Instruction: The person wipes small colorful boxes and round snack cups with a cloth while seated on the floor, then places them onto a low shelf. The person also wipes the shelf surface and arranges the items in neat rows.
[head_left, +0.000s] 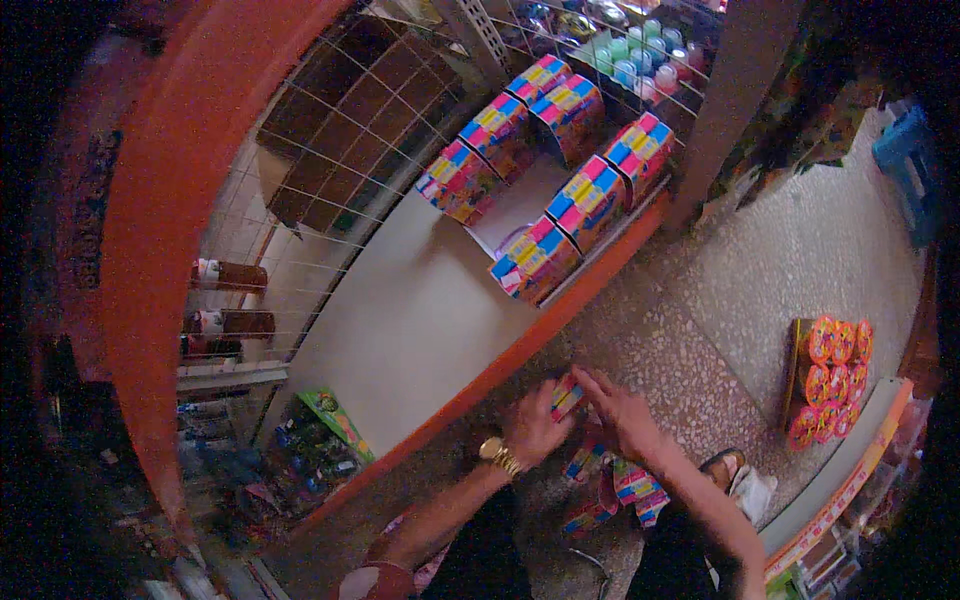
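Note:
My left hand (538, 424), with a gold wristwatch on its wrist, holds a small pink, blue and yellow patterned box (566, 397) beyond the shelf's orange front edge. Close against the box's right side is my right hand (619, 412), its fingers extended; whether it grips the box I cannot tell. Below the hands, more patterned boxes (637, 484) lie low by my legs, partly hidden by my right forearm. On the white shelf (405, 322), similar boxes (536, 259) stand in two rows, with a pale sheet between them.
A wire grid (330, 157) backs the shelf. Bottles with pale caps (637, 56) stand behind it. A tray of round orange packages (832, 382) sits on the speckled floor (795, 247) at right, near another shelf edge (847, 487). A blue plastic object (904, 172) lies at upper right.

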